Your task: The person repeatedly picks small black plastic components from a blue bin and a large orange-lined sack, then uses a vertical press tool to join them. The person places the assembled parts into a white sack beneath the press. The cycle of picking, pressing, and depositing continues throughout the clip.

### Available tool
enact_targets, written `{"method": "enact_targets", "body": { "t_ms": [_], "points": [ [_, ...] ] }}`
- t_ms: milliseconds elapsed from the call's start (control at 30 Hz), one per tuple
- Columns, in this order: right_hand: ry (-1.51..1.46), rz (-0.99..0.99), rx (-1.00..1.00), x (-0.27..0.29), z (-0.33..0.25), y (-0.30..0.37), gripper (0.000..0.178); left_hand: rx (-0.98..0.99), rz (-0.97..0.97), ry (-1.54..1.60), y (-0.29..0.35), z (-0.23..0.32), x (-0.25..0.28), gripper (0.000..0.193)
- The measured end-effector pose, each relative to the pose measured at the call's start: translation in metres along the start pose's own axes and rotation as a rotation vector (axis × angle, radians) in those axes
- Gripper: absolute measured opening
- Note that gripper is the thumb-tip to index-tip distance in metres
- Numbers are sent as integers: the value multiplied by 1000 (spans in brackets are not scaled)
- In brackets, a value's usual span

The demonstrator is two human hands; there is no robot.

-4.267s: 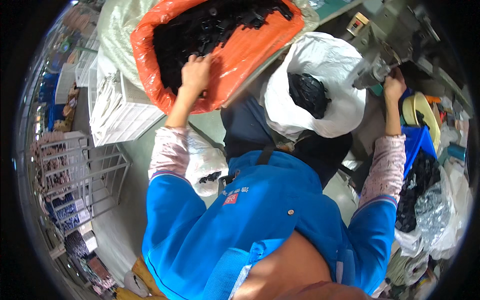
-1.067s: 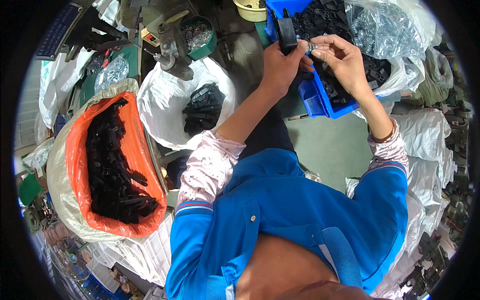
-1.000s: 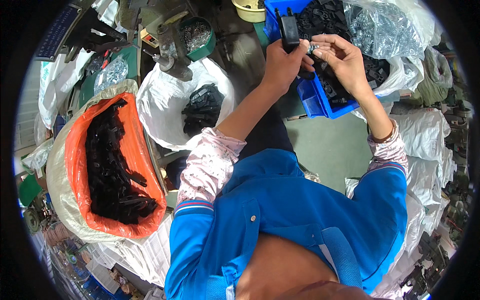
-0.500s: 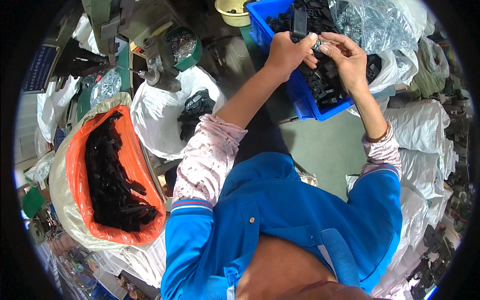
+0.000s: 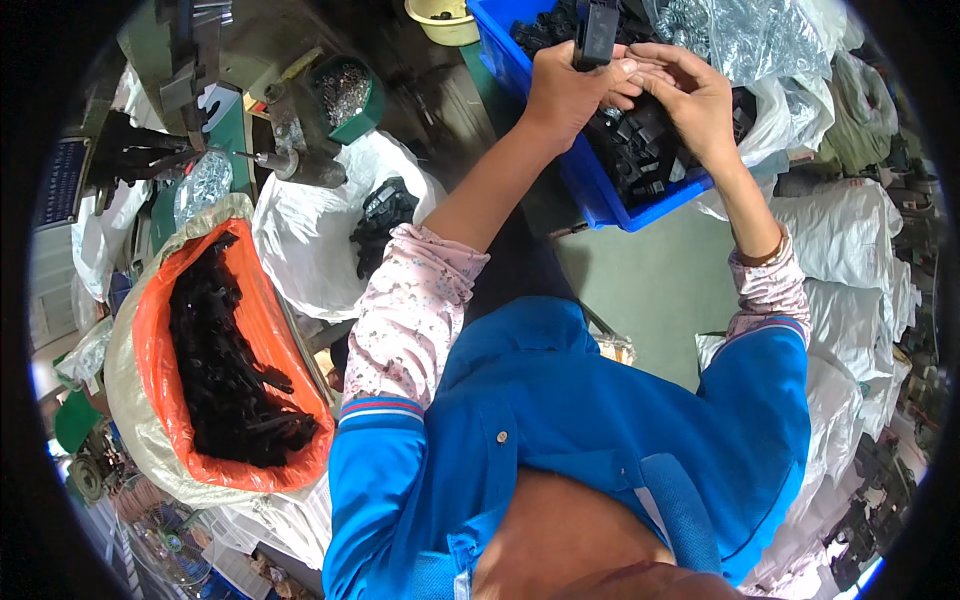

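My left hand [image 5: 563,98] grips a long black plastic part [image 5: 597,36], which stands up beyond the thumb. Thumb and fingers of my right hand [image 5: 696,103] are pinched together against the left fingertips; whatever they hold is hidden between the fingers. Both hands hover above a blue plastic bin [image 5: 590,192] heaped with similar black plastic parts [image 5: 640,150]. On the bin's far right side lies a clear plastic bag [image 5: 755,40] of small shiny metal pieces that look like springs.
To the left stand a sack with an orange liner [image 5: 290,375] full of black parts and a white bag [image 5: 300,235] with more. Beyond them are a machine spindle [image 5: 290,160], a green tub [image 5: 360,120] of metal bits and a yellow bowl [image 5: 445,28]. White sacks [image 5: 835,235] line the right.
Both hands have shifted slightly farther away, and the black part stands more upright in my left hand. A small coiled spring seen between the fingertips earlier is now hidden.
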State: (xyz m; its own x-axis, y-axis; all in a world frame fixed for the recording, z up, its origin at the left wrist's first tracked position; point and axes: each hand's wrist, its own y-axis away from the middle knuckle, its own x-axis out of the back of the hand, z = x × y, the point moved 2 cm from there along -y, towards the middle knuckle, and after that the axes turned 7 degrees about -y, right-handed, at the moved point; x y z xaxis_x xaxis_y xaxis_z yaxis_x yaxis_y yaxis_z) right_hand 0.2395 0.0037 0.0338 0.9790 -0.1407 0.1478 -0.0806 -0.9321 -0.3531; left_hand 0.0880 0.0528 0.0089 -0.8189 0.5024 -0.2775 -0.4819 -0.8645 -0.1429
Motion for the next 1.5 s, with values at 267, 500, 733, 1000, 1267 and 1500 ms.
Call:
{"method": "enact_targets", "body": {
  "t_ms": [267, 500, 733, 1000, 1267, 1500],
  "points": [
    [749, -583, 91, 28, -19, 15, 31, -13, 48, 46, 30, 8, 24, 18],
    [838, -565, 216, 9, -17, 12, 26, 60, 55, 202, 65, 23, 43, 21],
    [-23, -475, -282, -88, -50, 14, 16, -93, 259, 96, 109, 42, 83, 19],
    [-541, -561, -494, -171, -40, 5, 24, -252, 599, -87, 166, 62, 139, 19],
    [-684, -633, -551, -232, -40, 1, 23, -282, 843, -403, 202, 78, 168, 18],
    [-642, -613, -342, -252, -30, -6, 21, -208, 773, -250, 204, 75, 185, 18]
  ]
}}
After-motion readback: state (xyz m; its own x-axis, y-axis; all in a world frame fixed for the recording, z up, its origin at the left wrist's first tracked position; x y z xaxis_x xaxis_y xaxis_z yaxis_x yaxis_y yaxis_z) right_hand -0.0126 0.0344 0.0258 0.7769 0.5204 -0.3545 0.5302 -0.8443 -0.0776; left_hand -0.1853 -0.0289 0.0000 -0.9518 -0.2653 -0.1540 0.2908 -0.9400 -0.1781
